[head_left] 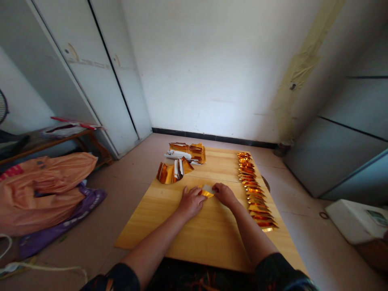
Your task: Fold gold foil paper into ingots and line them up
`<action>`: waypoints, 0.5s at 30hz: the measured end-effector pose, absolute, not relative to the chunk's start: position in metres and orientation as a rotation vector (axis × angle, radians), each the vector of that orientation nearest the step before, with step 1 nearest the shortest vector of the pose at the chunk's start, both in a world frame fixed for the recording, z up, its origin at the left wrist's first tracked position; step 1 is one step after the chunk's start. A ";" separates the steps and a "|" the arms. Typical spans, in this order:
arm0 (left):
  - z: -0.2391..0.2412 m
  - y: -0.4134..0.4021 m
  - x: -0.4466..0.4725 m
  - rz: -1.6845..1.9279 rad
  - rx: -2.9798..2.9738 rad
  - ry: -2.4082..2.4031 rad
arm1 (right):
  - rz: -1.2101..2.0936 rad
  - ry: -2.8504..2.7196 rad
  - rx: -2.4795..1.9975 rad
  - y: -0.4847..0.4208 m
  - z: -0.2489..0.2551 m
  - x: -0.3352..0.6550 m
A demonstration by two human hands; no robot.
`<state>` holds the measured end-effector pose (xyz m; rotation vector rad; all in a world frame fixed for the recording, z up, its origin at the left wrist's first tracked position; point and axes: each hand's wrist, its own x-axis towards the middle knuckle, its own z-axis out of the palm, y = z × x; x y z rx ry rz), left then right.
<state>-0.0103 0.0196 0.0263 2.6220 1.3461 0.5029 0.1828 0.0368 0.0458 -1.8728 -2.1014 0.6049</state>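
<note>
On the wooden table (pixel 182 218) lies a small sheet of gold foil paper (pixel 207 194), its pale underside showing along the far edge. My left hand (pixel 191 202) rests on the table with fingers spread, their tips pressing on the foil paper's left side. At the sheet's right edge, my right hand (pixel 224 195) has its fingers closed in a pinch on the paper. Beyond my left hand are loose curled gold foil sheets (pixel 167 173), and behind them a stack of gold foil paper (pixel 197 152) with a white roll-like piece (pixel 178 154).
A long row of folded gold foil pieces (pixel 254 190) runs along the table's right side. Left on the floor are an orange cloth (pixel 45 190) and a purple bag (pixel 66 222). A white box (pixel 356 220) stands to the right, grey cabinets (pixel 91 72) at the left.
</note>
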 end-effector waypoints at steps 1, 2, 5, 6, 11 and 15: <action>0.027 0.022 -0.012 0.507 2.617 1.328 | 0.616 -2.079 -1.888 0.037 0.046 0.182; 0.028 0.024 -0.013 0.508 2.613 1.310 | 0.624 -2.056 -1.907 0.036 0.047 0.181; 0.031 0.028 -0.016 0.488 2.611 1.262 | 0.592 -2.001 -2.002 0.033 0.049 0.172; 0.031 0.029 -0.017 0.480 2.612 1.251 | 0.561 -1.988 -2.045 0.032 0.049 0.168; 0.031 0.030 -0.018 0.488 2.613 1.246 | 0.506 -1.942 -2.147 0.032 0.050 0.163; 0.031 0.029 -0.015 0.503 2.594 1.255 | 0.514 -1.971 -2.071 0.035 0.047 0.177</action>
